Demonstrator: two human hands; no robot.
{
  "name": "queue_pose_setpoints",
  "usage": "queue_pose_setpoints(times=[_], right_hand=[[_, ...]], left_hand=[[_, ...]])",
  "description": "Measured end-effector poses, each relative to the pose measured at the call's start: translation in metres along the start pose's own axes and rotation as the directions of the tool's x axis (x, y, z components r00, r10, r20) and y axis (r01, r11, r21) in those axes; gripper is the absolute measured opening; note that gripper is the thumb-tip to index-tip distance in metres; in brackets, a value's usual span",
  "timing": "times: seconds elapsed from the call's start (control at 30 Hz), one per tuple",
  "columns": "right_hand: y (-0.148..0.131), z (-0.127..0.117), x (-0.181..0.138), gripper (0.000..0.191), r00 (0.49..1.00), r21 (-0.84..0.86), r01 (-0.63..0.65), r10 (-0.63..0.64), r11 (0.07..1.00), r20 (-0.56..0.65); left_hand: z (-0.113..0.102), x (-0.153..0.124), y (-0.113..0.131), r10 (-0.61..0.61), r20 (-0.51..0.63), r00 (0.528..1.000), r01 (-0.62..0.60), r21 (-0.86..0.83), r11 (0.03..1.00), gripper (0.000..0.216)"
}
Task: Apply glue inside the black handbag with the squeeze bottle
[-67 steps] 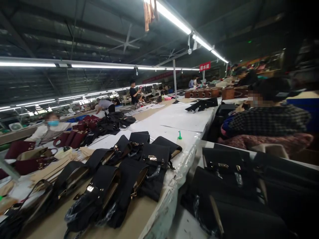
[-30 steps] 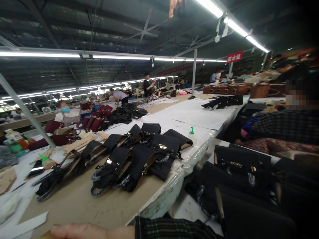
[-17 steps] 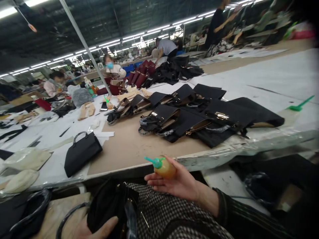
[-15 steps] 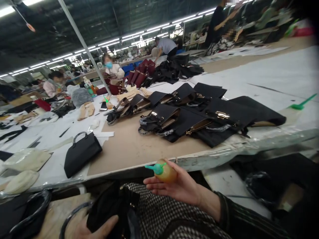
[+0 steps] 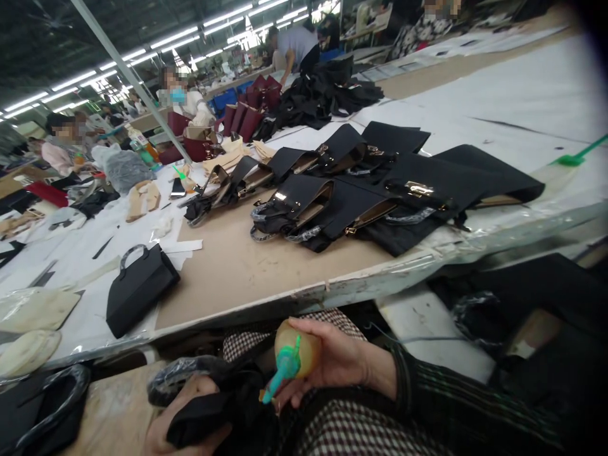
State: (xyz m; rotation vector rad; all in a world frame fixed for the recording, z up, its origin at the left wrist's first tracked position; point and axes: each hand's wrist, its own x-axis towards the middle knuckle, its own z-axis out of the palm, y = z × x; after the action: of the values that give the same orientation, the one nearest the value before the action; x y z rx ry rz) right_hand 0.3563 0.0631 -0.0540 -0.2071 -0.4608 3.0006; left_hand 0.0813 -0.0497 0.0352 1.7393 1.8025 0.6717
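The right hand [image 5: 332, 364] has its fingers wrapped around a small amber glue bottle [image 5: 297, 353], held low in the lap below the near edge of the surface [image 5: 228, 266]. The bottle's teal nozzle [image 5: 280, 375] gives its long axis, which slants down and to the left, so the tip points straight at the black bag piece [image 5: 213, 411] just beside it. The left hand [image 5: 178, 421] grips that piece from beneath, fingers closed on its dark, soft-looking material, next to a plastic-wrapped handle [image 5: 175, 380]. The nozzle tip sits almost touching the black material, though whether it makes contact cannot be told. The bottle is translucent and rounded, with yellowish liquid inside. Up on the surface lie finished black handbags [image 5: 361, 190] in a row, and a single black bag [image 5: 140, 288] nearer the left.
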Motion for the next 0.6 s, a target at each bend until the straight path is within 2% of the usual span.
queue_pose_setpoints(times=[0.07,0.13,0.3,0.43,0.53,0.6], right_hand=[[0.007,-0.005,0.004,0.075,0.999,0.038,0.036,-0.036,0.999,-0.001],[0.009,-0.004,0.004,0.069,0.997,0.062,0.079,-0.078,0.995,-0.021],[0.005,0.012,-0.004,0.063,0.982,0.118,0.182,-0.176,0.976,-0.060],[0.005,0.023,-0.006,0.057,0.978,0.129,0.201,-0.192,0.971,-0.077],[0.006,0.027,-0.005,0.054,0.977,0.119,0.206,-0.198,0.971,-0.078],[0.004,0.030,-0.007,0.051,0.975,0.116,0.213,-0.203,0.970,-0.087]], left_hand=[[0.011,0.005,-0.007,0.153,-0.050,0.987,-0.155,-0.040,0.987,0.033],[0.018,0.006,-0.010,0.180,-0.062,0.982,-0.186,-0.092,0.978,0.030],[0.022,-0.002,-0.007,0.126,0.048,0.991,-0.116,-0.165,0.979,0.017],[0.032,-0.004,-0.012,0.054,0.104,0.993,-0.046,-0.083,0.995,0.044],[0.040,-0.001,-0.010,-0.067,0.183,0.981,0.075,-0.041,0.996,0.042],[0.041,0.000,-0.004,-0.142,0.189,0.972,0.153,-0.045,0.987,0.040]])
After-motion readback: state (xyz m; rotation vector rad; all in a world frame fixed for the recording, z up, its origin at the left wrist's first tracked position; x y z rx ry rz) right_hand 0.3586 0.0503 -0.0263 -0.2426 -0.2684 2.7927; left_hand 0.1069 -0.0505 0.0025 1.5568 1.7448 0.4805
